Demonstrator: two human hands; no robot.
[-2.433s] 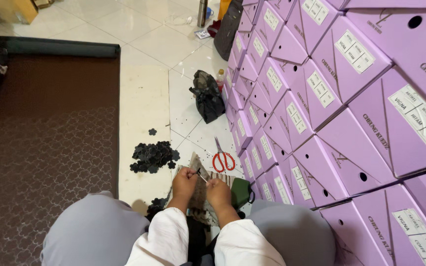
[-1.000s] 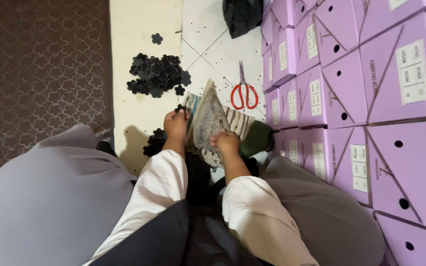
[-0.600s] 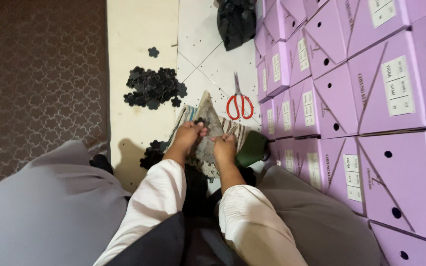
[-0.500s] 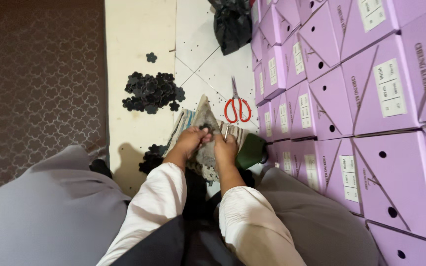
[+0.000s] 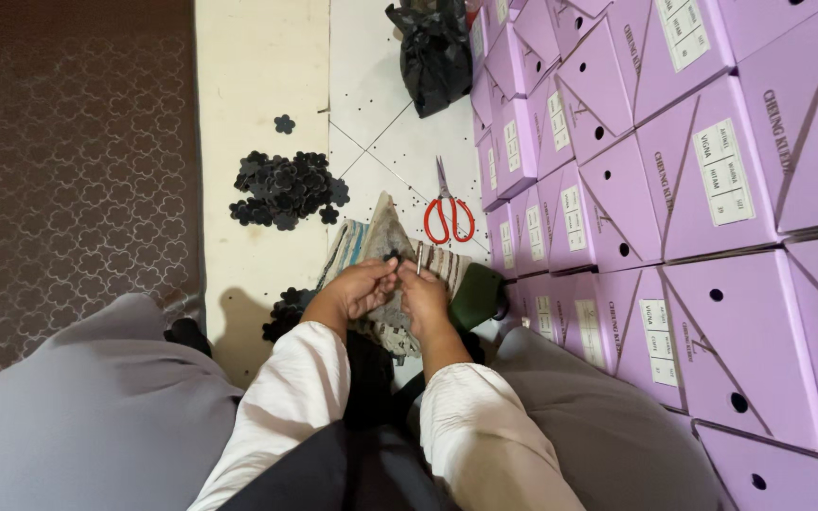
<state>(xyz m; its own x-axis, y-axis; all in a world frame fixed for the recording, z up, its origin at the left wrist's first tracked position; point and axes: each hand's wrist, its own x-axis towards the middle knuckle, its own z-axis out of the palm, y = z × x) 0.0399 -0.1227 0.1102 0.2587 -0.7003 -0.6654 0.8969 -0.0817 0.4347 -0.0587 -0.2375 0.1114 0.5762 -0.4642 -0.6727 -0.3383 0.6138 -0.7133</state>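
I sit on the floor with both hands together over a striped, worn cloth (image 5: 381, 232) between my knees. My left hand (image 5: 357, 289) pinches a small black flower-shaped piece (image 5: 391, 257) at its fingertips. My right hand (image 5: 425, 295) holds a thin metal tool (image 5: 418, 261) upright, right beside that piece. A pile of several black flower-shaped pieces (image 5: 284, 187) lies on the tiles just beyond the cloth, and more black pieces (image 5: 286, 312) sit by my left wrist.
Red-handled scissors (image 5: 447, 210) lie on the tiles to the right of the cloth. Stacked purple boxes (image 5: 674, 189) wall off the right side. A black plastic bag (image 5: 435, 52) sits at the far end. A dark patterned carpet (image 5: 68, 151) covers the left. A dark green object (image 5: 477, 295) lies by my right hand.
The view has tipped down and closer. My hands have drawn together over the cloth, and the thin tool now stands up in my right fingers.
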